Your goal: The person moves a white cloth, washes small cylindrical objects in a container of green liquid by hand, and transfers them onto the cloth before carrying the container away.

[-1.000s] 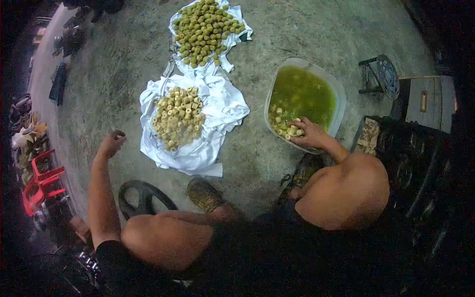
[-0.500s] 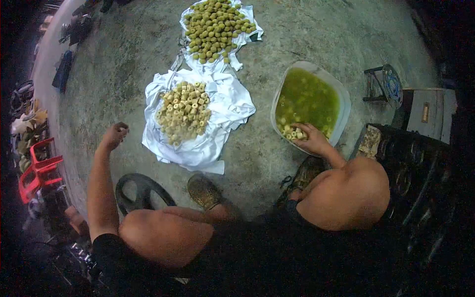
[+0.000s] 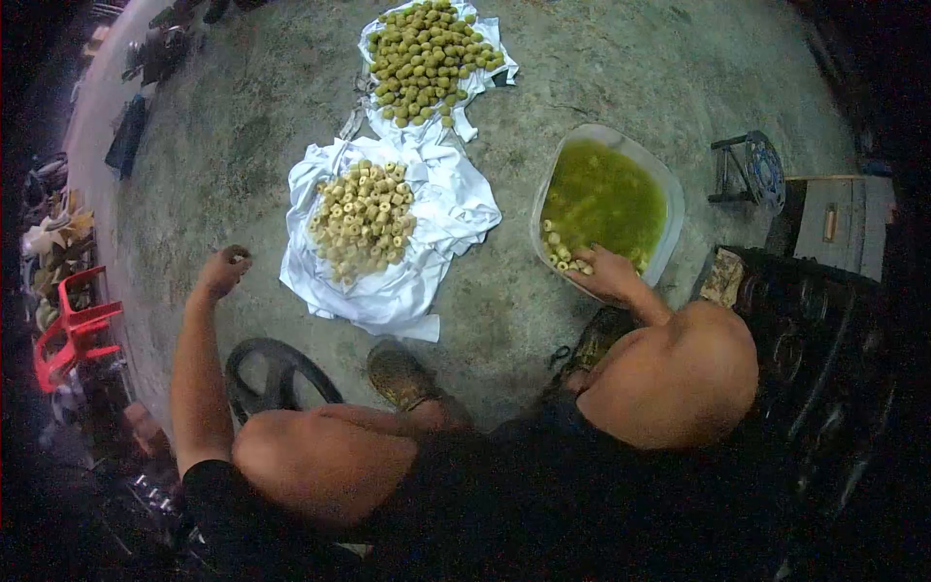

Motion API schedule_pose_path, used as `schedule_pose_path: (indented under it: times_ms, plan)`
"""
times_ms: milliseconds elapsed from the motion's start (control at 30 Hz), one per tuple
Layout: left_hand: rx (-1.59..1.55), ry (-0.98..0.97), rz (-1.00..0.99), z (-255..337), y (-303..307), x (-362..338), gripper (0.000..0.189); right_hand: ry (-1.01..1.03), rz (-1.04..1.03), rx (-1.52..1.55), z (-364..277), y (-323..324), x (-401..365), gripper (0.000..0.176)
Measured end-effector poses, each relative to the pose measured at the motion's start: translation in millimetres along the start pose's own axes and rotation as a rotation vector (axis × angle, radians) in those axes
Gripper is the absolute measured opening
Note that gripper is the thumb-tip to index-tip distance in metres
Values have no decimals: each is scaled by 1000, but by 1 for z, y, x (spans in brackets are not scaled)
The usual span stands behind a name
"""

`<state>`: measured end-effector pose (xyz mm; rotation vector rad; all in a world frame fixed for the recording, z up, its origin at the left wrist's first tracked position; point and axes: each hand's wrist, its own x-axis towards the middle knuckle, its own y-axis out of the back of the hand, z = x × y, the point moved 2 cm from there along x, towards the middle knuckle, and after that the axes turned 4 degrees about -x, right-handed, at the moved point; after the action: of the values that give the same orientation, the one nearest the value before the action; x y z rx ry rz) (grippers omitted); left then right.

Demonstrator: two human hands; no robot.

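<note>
In the head view, my right hand [image 3: 611, 275] reaches over the near rim of a translucent plastic tub [image 3: 672, 233] of cloudy green liquid. Its fingers curl round a few pale cored fruit pieces [image 3: 562, 256] at the tub's near edge. My left hand [image 3: 226, 272] hangs at the left, away from the tub, with fingers curled together; a small pale spot shows at the fingertips, too small to make out. Between the hands, a heap of similar pale pieces with holes [image 3: 361, 218] lies on a crumpled white cloth [image 3: 456, 209].
Farther off, whole round greenish fruits [image 3: 427, 58] are piled on another white cloth [image 3: 509, 68]. A dark wheel-like ring [image 3: 281, 373] lies by my left foot. Right of the tub are a small stool [image 3: 752, 173] and a grey box [image 3: 844, 228]. Red plastic chairs [image 3: 82, 325] stand at far left.
My right hand has shifted slightly within the tub's near edge, and the pale pieces around its fingers lie differently. My left hand has hardly moved.
</note>
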<state>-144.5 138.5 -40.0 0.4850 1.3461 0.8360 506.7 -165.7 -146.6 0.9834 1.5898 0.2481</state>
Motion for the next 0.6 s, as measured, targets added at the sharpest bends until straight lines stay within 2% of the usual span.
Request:
schedule_pose_path:
  times_ms: [67, 167, 233, 300, 367, 467, 567, 600]
  plan:
    - [-16, -36, 24, 3, 0, 1, 37, 26, -2, 1, 5, 4, 4, 56]
    - [-32, -102, 43, 22, 6, -15, 37, 172, -84, 132, 29, 7, 6, 55]
    - [50, -124, 127, 9, 2, -12, 37, 259, -38, 124, 33, 5, 5, 55]
    - [-107, -106, 45, -43, -6, 22, 36, 245, -95, 187, 32, 3, 7, 56]
    - [-236, -167, 4, -35, -11, 8, 33, 114, -102, 184, 17, 10, 9, 55]
    - [-30, -74, 5, -7, -9, -4, 30, 68, 54, 107, 21, -12, 8, 61]
    - [-115, -96, -8, -6, -6, 2, 27, 82, -99, 38, 19, 4, 0, 59]
    - [-94, -121, -16, -1, -7, 1, 27, 84, -64, -9, 22, -2, -1, 60]
